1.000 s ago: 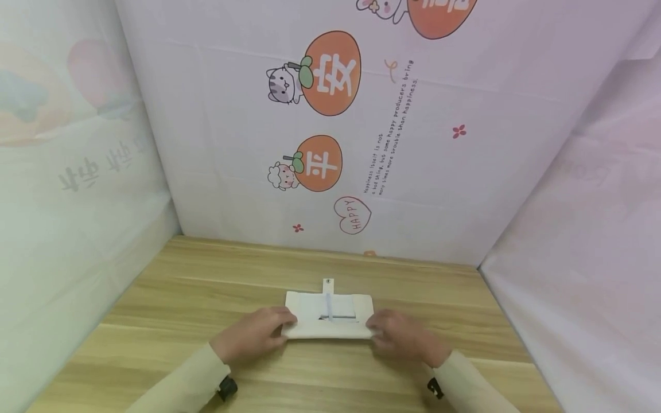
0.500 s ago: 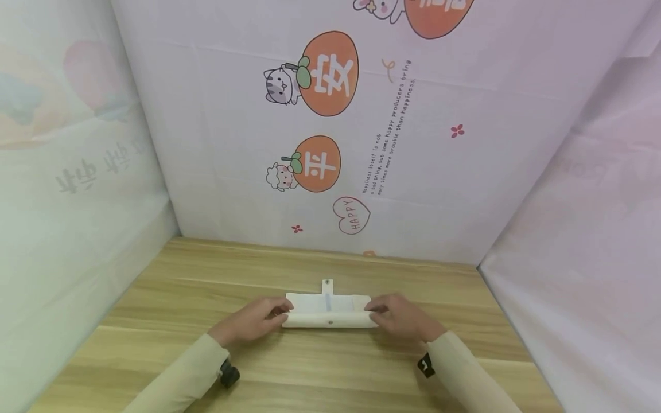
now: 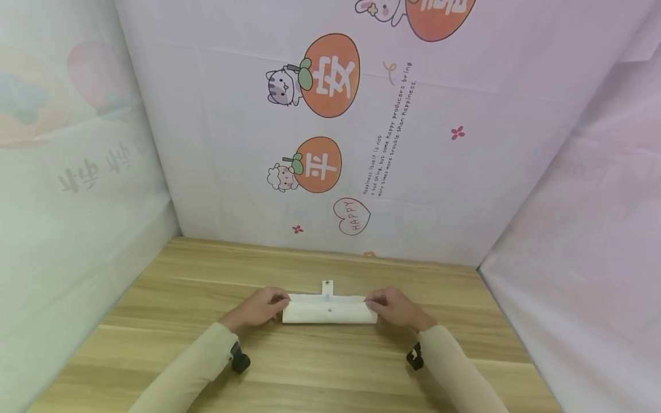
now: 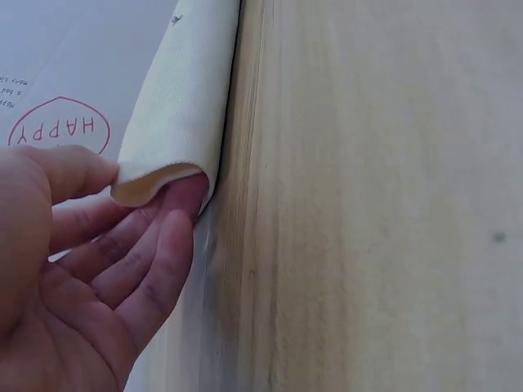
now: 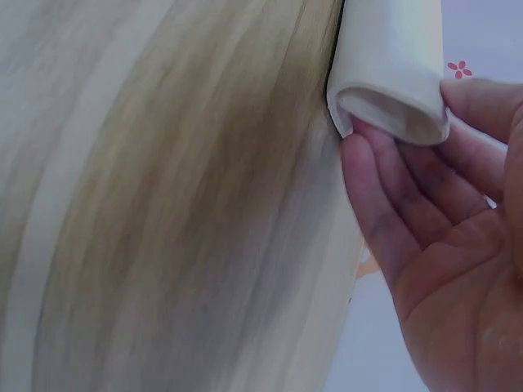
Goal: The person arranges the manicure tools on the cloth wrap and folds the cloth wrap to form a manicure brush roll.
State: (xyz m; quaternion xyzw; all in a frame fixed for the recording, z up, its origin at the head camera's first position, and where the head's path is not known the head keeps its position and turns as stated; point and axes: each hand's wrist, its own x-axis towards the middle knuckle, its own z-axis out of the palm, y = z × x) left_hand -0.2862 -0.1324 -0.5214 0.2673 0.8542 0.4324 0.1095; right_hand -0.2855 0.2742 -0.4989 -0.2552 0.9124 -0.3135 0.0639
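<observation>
On the wooden table in the head view lies a white roll-up case, its near part folded over toward the wall. A small snap stud sits on the folded part, and a narrow strap with a snap sticks out beyond the far edge. My left hand pinches the fold's left end; the left wrist view has the thumb on top and fingers inside the case's open end. At the right end, my right hand pinches the flap likewise, fingertips in the loop of the case. The case's inside is mostly hidden.
The wood-grain table ends at a white printed cloth wall behind the case. Similar cloth hangs on the left and right. A dark wrist device is on the left sleeve, another on the right.
Both hands have moved away from me, folding the near part of the case over its inside. The dark pen-like item and most of the pale band inside are now covered; the snap stud shows.
</observation>
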